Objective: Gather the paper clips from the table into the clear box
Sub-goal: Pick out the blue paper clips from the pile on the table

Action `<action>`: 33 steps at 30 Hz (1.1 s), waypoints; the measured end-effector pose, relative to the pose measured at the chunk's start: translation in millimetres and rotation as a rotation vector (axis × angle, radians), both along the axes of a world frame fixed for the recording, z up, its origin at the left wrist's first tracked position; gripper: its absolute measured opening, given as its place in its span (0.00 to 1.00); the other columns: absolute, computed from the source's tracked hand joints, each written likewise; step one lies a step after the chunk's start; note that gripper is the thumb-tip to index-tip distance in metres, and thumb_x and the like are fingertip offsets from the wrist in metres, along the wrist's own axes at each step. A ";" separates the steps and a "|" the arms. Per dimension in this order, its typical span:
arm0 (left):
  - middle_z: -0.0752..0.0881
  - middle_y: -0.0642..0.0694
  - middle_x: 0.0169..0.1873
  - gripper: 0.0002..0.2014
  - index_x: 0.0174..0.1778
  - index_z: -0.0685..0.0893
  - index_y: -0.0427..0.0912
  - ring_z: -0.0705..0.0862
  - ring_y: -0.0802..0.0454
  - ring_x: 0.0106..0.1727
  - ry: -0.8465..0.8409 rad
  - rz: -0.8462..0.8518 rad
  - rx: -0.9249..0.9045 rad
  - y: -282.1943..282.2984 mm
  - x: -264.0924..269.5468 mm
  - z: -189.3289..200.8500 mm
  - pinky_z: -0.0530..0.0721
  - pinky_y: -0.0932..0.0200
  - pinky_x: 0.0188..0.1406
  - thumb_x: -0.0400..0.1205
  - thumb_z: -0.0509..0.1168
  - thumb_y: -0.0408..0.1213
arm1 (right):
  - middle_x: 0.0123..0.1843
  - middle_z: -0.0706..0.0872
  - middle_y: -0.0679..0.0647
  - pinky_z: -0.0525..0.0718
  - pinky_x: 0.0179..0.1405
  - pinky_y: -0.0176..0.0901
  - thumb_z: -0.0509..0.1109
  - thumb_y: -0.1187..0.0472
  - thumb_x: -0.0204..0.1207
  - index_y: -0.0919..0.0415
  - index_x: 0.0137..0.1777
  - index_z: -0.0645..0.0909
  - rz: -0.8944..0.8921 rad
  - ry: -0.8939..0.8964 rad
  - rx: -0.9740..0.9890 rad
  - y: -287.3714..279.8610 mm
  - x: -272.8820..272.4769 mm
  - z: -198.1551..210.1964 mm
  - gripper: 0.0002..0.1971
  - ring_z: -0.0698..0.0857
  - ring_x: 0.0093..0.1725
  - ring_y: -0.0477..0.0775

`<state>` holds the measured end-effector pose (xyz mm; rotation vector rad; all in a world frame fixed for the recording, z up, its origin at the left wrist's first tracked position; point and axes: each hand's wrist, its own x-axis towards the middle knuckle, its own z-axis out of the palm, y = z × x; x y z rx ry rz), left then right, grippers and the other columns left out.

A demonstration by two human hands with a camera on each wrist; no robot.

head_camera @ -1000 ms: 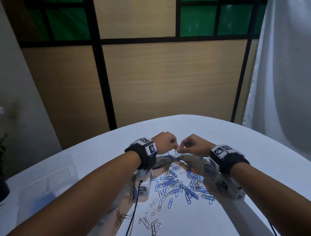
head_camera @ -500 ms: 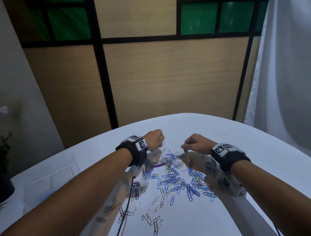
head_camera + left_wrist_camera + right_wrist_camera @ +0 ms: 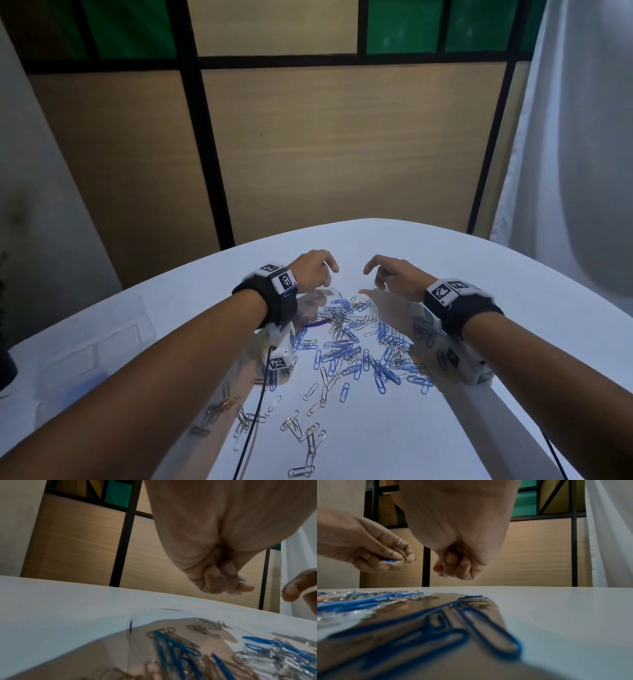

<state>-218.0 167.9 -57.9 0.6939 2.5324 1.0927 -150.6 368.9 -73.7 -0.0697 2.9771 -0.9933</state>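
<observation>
Left hand (image 3: 313,272): raised above the far edge of the scatter, fingers curled, thumb and forefinger pinching a blue clip (image 3: 389,560) (possibly more than 1; the wrist views show only a blue sliver between the fingertips).

Right hand (image 3: 394,275): raised opposite, just beside the left with a gap between them, fingers loosely curled downward; whether anything is held I cannot tell.

Paper clips (image 3: 349,342): blue and silver, lying flat on the white table (image 3: 376,445), densest directly below and nearer the person than both hands, thinning into strays toward the near edge. Long axes point every way, no common alignment.

Governing relation, as I judge it: the heap lies down and back toward the wrists from both sets of fingertips, roughly midway between the 2 hands, so neither is clearly nearer; the near strays sit closer to the left forearm.

Clear box: not made out in any view (a faint dark curved line (image 3: 171,609) at the heap's far-left edge may be a transparent rim, uncertain).
</observation>
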 end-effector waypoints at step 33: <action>0.86 0.44 0.58 0.10 0.58 0.83 0.43 0.82 0.46 0.58 0.530 -0.265 -0.606 6.8 7.6 -16.7 0.71 0.60 0.47 0.83 0.62 0.38 | 0.36 0.81 0.47 0.72 0.38 0.38 0.68 0.62 0.78 0.54 0.43 0.80 0.140 0.088 0.002 -2.4 1.1 -0.2 0.03 0.75 0.34 0.46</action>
